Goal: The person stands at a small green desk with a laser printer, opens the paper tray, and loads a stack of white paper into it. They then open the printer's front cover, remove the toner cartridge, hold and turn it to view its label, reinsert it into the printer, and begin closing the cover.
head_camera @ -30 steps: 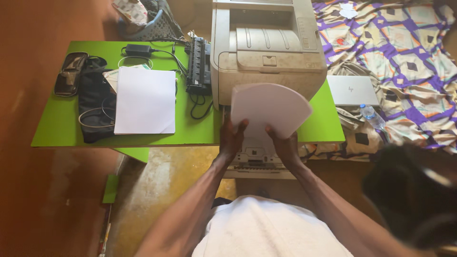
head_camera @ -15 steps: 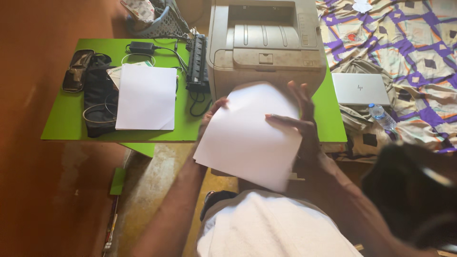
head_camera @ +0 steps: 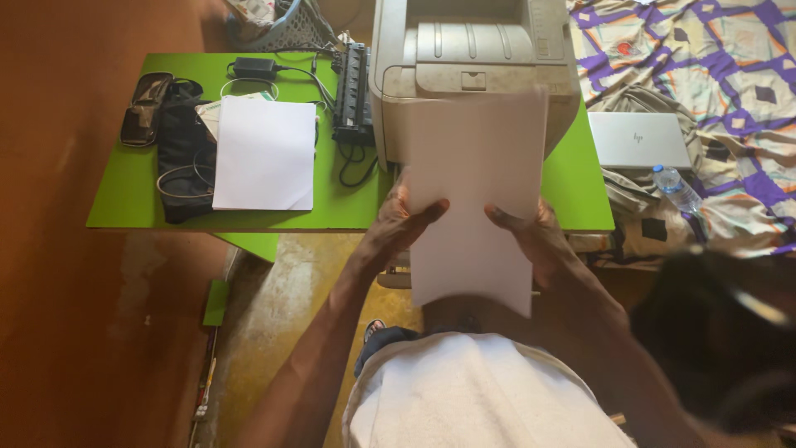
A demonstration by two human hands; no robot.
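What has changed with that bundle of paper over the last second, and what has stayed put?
The stack of white paper was bent into a fan, then tilted; now it is straight and upright before the printer. The left hand and right hand still grip its two sides. The loose sheets on the green table, the laptop and bottle have not moved.

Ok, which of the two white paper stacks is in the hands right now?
The paper stack in front of the printer, gripped by the left hand and right hand. The other stack lies flat on the green table, untouched.

place: home room | signs: patterned bedsheet [head_camera: 705,50], printer [head_camera: 473,66], green table [head_camera: 133,187]
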